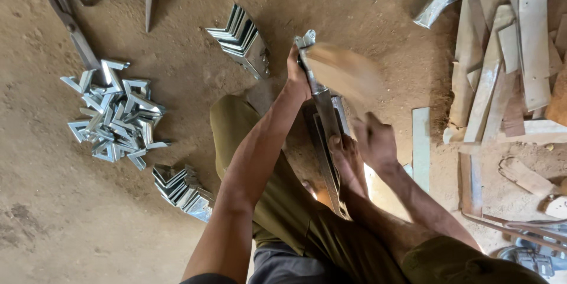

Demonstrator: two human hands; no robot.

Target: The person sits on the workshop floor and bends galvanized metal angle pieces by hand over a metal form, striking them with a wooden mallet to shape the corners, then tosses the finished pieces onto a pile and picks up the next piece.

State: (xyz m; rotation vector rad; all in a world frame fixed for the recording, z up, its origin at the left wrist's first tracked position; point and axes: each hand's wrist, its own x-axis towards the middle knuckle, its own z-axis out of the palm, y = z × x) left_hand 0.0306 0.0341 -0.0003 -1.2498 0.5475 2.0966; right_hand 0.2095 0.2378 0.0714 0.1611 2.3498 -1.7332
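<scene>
Left hand [297, 77] clamped on metal strip [322, 98], right hand's [373, 142] grip closed around blurred wooden mallet [342, 74]

Your left hand [297, 77] grips the long metal strip [324, 119] at its far end; your right hand [373, 141] is just right of it. A loose bracket heap [115, 116] lies far left, stacked brackets [242, 40] behind, wooden offcuts [508, 59] right.

Over on the dirt floor [53, 225], a loose heap of bent metal brackets [115, 115], two neat nested bracket stacks [242, 39] [183, 192] close by, wooden offcuts [508, 65] piled at the far side, one flat metal strip [421, 145] alongside.
</scene>
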